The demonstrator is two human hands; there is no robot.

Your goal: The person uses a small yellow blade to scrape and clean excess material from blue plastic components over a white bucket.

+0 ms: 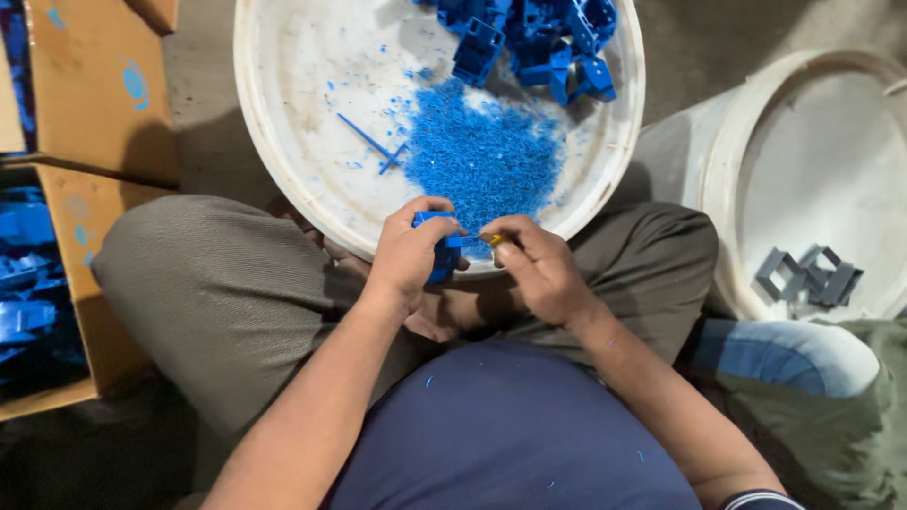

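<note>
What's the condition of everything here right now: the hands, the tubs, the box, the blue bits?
Left hand: closed around a blue plastic part.
Right hand: pinching a small yellow-tipped tool against that part.
White basin: open, holding blue shavings and a heap of blue parts.
White bucket: open, a few grey parts at the bottom.
Cardboard box: flaps open, blue pieces inside.

Navy tee (510,434) w/ short sleeves, olive-grey trousers (217,293), bare forearms, no gloves.
</note>
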